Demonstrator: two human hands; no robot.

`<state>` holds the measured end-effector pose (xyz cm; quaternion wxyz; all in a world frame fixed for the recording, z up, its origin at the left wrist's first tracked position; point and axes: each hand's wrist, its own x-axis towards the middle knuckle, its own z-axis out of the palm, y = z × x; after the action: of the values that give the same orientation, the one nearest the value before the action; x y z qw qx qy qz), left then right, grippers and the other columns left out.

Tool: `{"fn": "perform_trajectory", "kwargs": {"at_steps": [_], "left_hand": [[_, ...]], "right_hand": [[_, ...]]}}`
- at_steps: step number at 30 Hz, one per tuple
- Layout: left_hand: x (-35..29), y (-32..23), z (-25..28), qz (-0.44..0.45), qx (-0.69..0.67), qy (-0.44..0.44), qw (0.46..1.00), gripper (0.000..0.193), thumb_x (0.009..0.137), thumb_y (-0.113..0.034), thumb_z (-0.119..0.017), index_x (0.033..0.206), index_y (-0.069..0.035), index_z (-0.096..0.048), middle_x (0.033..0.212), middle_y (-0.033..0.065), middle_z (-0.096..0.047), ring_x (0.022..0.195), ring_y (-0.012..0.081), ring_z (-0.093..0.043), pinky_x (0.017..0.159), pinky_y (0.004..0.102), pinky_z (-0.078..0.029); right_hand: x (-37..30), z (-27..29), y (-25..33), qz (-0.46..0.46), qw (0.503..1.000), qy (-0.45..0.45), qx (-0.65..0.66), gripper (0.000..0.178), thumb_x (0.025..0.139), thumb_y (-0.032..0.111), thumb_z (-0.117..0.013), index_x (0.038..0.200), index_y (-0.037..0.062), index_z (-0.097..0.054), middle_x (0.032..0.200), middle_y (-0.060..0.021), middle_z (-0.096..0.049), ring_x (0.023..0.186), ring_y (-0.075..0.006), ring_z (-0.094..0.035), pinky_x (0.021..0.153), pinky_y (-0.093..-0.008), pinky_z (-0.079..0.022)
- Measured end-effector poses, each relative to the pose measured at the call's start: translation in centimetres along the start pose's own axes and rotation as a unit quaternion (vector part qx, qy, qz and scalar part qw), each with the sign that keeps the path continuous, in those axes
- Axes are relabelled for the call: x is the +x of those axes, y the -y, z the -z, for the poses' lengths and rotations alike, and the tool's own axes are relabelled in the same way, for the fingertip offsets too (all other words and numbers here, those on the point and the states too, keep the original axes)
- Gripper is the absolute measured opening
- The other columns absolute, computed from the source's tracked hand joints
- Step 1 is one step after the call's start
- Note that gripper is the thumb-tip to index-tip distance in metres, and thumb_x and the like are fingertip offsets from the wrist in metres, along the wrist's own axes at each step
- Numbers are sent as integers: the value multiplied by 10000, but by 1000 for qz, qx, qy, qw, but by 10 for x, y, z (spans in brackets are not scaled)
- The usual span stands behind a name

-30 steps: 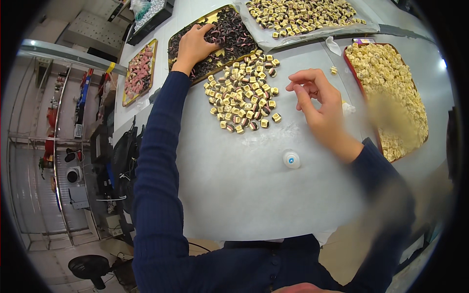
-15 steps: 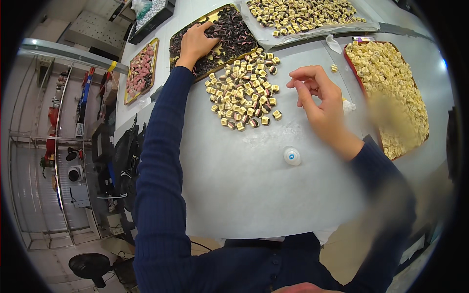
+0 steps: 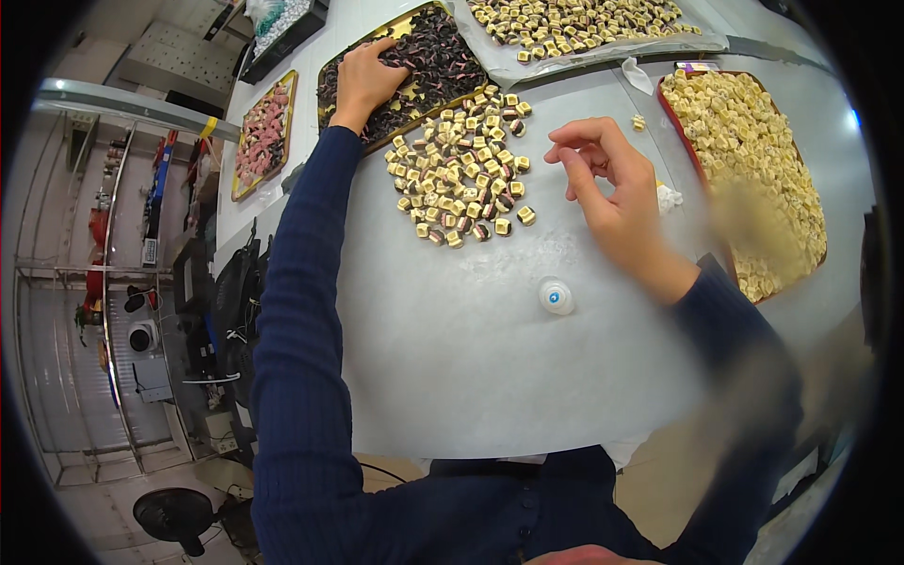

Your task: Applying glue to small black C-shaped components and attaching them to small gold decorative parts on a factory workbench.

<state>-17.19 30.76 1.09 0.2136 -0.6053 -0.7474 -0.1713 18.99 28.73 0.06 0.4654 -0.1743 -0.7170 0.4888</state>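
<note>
The left hand (image 3: 367,83) has its fingers (image 3: 376,47) bent onto dark bits (image 3: 443,47) in the far-left gold tray (image 3: 452,104). The right hand (image 3: 620,205) curls above the bench (image 3: 452,367), right of little yellow-topped blocks (image 3: 471,171). I can't tell if either grips anything.

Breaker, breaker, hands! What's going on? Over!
Left hand among dark pieces. Right hand curled beside loose cubes. Round white thing nearby, blocking neither hand.

Bright indoor light, small glare at far right, blurred right sleeve (image 3: 730,325), dark curved fisheye rim
</note>
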Motion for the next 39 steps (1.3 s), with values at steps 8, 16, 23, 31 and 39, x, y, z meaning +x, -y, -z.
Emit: {"fn": "perform_trajectory", "kwargs": {"at_steps": [8, 16, 23, 31, 39], "left_hand": [[0, 6, 0, 4, -6, -21, 1000, 370, 732, -357, -687, 1013, -117, -717, 872, 153, -692, 806, 316, -668, 762, 387, -528], [2, 3, 3, 1, -39, -65, 997, 351, 741, -386, -667, 948, -110, -735, 812, 181, -685, 735, 327, -668, 713, 389, -538], [14, 5, 27, 10, -13, -55, 998, 352, 756, -388, -672, 958, -105, -727, 806, 140, -705, 765, 270, -694, 718, 334, -527], [22, 18, 76, -45, -13, -66, 997, 382, 765, -377, -682, 1002, -79, -707, 852, 123, -709, 756, 232, -696, 694, 330, -533], [-12, -13, 154, -89, -56, -105, 989, 299, 739, -276, -699, 921, -38, -688, 807, 132, -673, 707, 263, -668, 680, 306, -518]], "right_hand": [[0, -3, -1, 8, 1000, -2, 5, 113, 888, -6, -549, 997, 9, -578, 829, -68, -653, 662, -105, -604, 562, -235, -446], [0, -1, 0, 3, 1000, 4, 4, 114, 888, -12, -548, 997, 8, -577, 835, -69, -651, 682, -105, -616, 563, -234, -449], [-1, 2, 0, 6, 1000, 27, -14, 120, 930, 14, -512, 1040, 0, -557, 889, -68, -639, 684, -60, -574, 566, -201, -455], [0, -4, -1, 10, 1000, 5, 5, 113, 890, -8, -545, 997, 9, -575, 822, -67, -651, 642, -108, -588, 563, -241, -446], [0, 2, -1, 24, 999, 34, -16, 117, 931, 27, -518, 1036, 4, -562, 883, -66, -640, 729, -70, -605, 571, -208, -468]]}}
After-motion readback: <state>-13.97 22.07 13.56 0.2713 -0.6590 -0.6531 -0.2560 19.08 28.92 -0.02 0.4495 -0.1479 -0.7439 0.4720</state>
